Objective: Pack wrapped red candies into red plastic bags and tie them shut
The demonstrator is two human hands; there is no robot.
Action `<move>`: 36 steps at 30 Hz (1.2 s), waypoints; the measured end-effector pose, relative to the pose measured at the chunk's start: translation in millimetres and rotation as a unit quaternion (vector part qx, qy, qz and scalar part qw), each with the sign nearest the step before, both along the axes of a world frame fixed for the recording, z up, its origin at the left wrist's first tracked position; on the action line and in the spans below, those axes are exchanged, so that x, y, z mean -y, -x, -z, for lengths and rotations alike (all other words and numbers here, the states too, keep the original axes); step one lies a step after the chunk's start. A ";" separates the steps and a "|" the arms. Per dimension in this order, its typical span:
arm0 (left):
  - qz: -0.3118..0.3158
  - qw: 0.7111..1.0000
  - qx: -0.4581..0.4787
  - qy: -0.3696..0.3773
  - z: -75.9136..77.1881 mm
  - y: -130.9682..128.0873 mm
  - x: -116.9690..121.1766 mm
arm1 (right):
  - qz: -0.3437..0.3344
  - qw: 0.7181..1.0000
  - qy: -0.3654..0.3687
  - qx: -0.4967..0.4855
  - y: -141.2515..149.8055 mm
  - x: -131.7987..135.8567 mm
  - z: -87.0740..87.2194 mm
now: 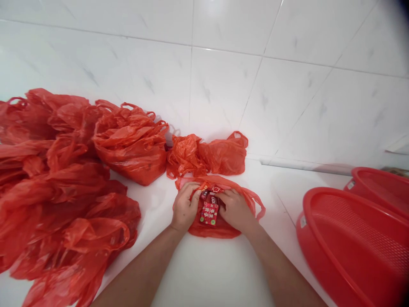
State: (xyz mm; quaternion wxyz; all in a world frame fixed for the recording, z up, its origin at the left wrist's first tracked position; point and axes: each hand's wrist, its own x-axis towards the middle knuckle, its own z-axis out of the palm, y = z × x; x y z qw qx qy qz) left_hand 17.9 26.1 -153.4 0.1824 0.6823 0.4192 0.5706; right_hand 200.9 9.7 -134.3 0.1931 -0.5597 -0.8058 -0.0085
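Head cam: L hand [185, 205], R hand [235, 209] at red bag [214, 233] w/ packs [209, 214].

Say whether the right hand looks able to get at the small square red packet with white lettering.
Likely yes: the right hand is close beside the packet, and the red plastic bag leaves its printed face uncovered.
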 end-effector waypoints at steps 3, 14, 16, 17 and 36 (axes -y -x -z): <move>-0.002 1.000 -0.006 0.004 -0.3 0.2 0.4 | -0.014 1.000 0.016 0.005 0.6 1.6 2.1; -0.003 1.000 -0.020 0.006 1.0 -0.7 -0.3 | 0.009 1.000 0.006 0.019 8.0 0.6 8.8; -0.004 1.000 -0.021 0.005 1.0 -0.8 -0.2 | 0.013 1.000 -0.001 0.010 10.3 0.2 9.3; -0.005 1.000 -0.022 0.005 1.1 -0.8 -0.2 | 0.016 1.000 -0.003 0.000 11.4 0.0 9.3; -0.007 1.000 0.001 0.020 3.5 -1.7 -0.9 | 0.047 0.945 0.038 -0.321 3.2 -3.7 7.4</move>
